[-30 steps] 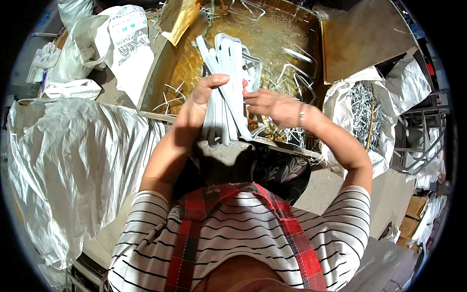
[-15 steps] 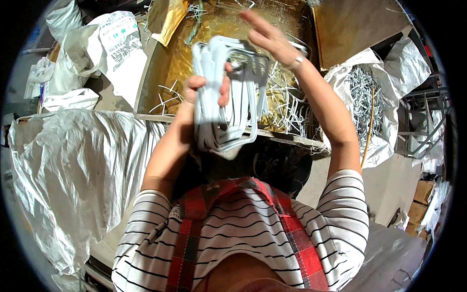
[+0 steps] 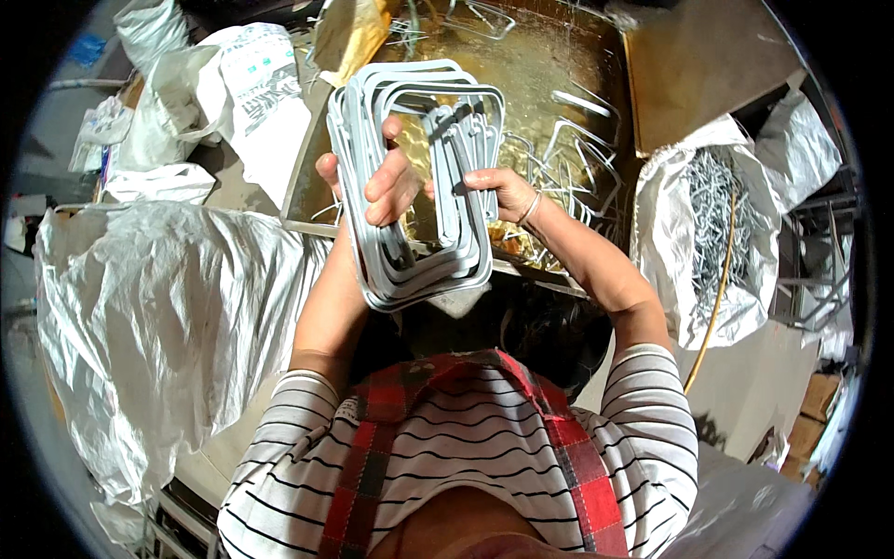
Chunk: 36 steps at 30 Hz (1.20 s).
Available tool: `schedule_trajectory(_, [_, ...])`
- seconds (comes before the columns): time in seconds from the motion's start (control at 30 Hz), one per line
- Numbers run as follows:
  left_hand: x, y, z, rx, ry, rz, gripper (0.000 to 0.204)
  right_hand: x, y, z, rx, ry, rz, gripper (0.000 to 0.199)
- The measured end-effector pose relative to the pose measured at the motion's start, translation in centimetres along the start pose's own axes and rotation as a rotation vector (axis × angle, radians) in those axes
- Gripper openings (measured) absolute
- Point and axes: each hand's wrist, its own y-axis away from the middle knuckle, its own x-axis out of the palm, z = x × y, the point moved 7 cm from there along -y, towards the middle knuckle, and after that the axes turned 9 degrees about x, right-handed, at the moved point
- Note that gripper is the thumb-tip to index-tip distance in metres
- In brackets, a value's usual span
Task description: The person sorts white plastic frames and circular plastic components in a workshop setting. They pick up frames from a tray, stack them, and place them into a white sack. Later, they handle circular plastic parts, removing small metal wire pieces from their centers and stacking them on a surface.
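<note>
A bundle of several grey, rounded rectangular metal frames (image 3: 449,168) is held up in front of me, over the near edge of a metal tray (image 3: 549,56). My left hand (image 3: 393,191) reaches through from the left and is wrapped round the bundle's left side, its fingers inside the opening. On the opposite side my right hand (image 3: 512,191) grips the right-hand bars, thumb on top; its other fingers are mostly hidden behind them. The frames are nested unevenly. Beneath and beyond them, loose frames and bent wire pieces (image 3: 582,154) lie in the tray's brownish, wet-looking bottom.
At the right stands a white sack (image 3: 670,270) full of small grey metal pieces (image 3: 717,219), with a thin yellow stick (image 3: 715,326) leaning across it. A brown board (image 3: 698,65) borders the tray. White sheeting (image 3: 177,326) drapes on the left, below several white bags (image 3: 256,102).
My right hand has come down from above the tray onto the bundle's right side. The bundle has shifted slightly left and its frames have spread apart more.
</note>
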Motion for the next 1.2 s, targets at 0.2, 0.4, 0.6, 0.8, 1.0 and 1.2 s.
schedule_trajectory(0.2, [-0.9,0.8,-1.5,0.031,0.037,0.014,0.065,1.3,-0.1,2.1,-0.158,0.162,-0.356,0.040])
schedule_trajectory(0.4, [0.8,2.3,-0.6,-0.022,0.176,-0.262,0.080,1.4,2.7,2.7,-0.082,0.622,-0.632,0.030])
schedule_trajectory(0.6, [9.3,0.3,-2.9,0.141,-0.592,-0.479,0.061,11.7,7.7,9.1,-0.466,0.540,-0.569,0.039])
schedule_trajectory(0.8, [37.0,6.9,-3.5,0.872,-2.426,-0.181,0.049,28.0,5.9,15.7,-0.758,0.730,-0.338,0.036])
schedule_trajectory(1.0, [57.1,17.9,-11.2,1.560,-3.100,-0.884,0.047,47.5,-2.1,18.1,-1.163,1.100,-0.559,0.027])
schedule_trajectory(1.2, [54.6,26.9,-23.7,0.834,-2.077,-1.550,0.032,56.6,-11.1,6.0,-1.059,1.413,-0.367,0.027])
